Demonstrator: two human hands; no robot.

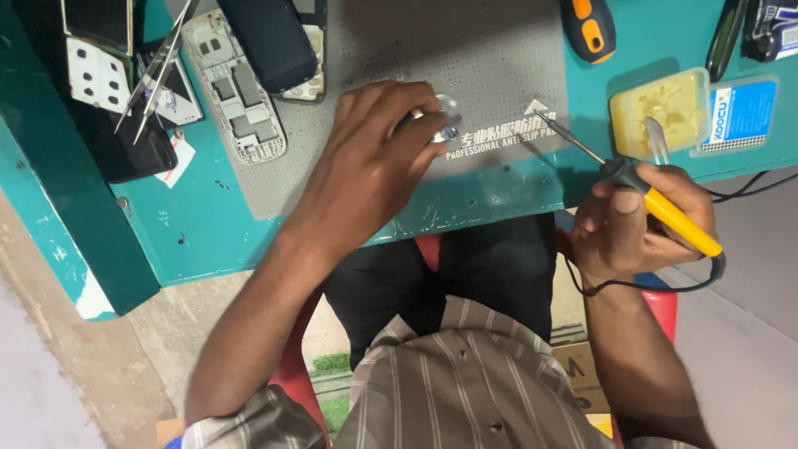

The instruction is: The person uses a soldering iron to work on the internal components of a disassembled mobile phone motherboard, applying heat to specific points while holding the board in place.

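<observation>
My left hand (374, 158) rests on the grey work mat (490, 58), its fingers closed around a small shiny clear object (445, 125) that is mostly hidden by the fingers. My right hand (636, 220) grips a soldering iron with a yellow and black handle (677, 220). The iron's thin metal tip (557, 129) points up and left over the mat's lower right corner, a short way right of the shiny object. A black cable (665, 287) runs from the handle around my right wrist.
An open tub of yellow flux (661, 104) sits by my right hand with a blue-labelled lid (740, 112) beside it. Opened phone shells (237, 91), a dark phone (270, 37), tweezers (158, 66) and an orange-handled tool (588, 27) lie on the teal bench (208, 224).
</observation>
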